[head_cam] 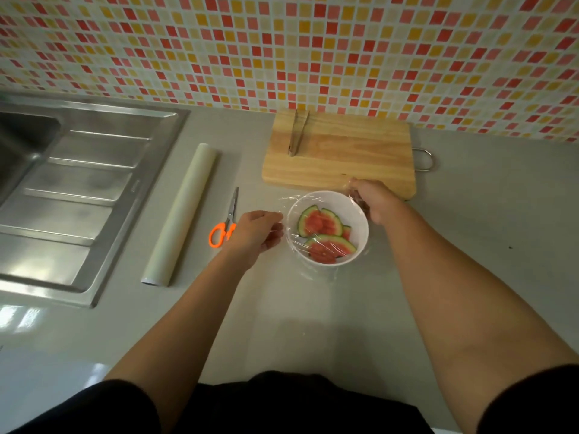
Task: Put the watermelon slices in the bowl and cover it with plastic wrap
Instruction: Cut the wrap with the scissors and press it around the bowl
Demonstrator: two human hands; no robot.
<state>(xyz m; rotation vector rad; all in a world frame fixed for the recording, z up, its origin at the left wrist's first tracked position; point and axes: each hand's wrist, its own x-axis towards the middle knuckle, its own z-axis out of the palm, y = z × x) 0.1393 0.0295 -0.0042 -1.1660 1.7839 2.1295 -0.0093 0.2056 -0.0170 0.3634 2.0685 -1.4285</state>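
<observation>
Your left hand (pixel 258 233) has its fingers curled, pinching the edge of the wrap (pixel 313 274) just left of the bowl (pixel 360 220); the film's sheen runs across your fingertips there. Your right hand (pixel 372 200) is clenched on the wrap too, at the bowl's far right rim, knuckles up, with film bunched at your fingertips close to the near edge of the board (pixel 341 155). Whether that hand also touches the rim itself, you cannot tell.

Between your hands the wrap lies across the bowl's mouth, creased and glinting. Loose film trails onto the counter (pixel 470 230) at the near side and at the far left.

Under the film, the slices (pixel 319 225) sit inside the white bowl: green-rinded wedges with red flesh, overlapping, some toward the far left and one nearest you. The bowl stands upright on the counter, just in front of the board's near edge.

Scissors (pixel 230 214) with orange handles lie just left of your left hand, blades pointing away from you; your hand hides part of one handle. Further left lies the roll (pixel 181 211), at a slant beside the sink (pixel 78 189). Tongs (pixel 297 133) rest on the board's far left part.
</observation>
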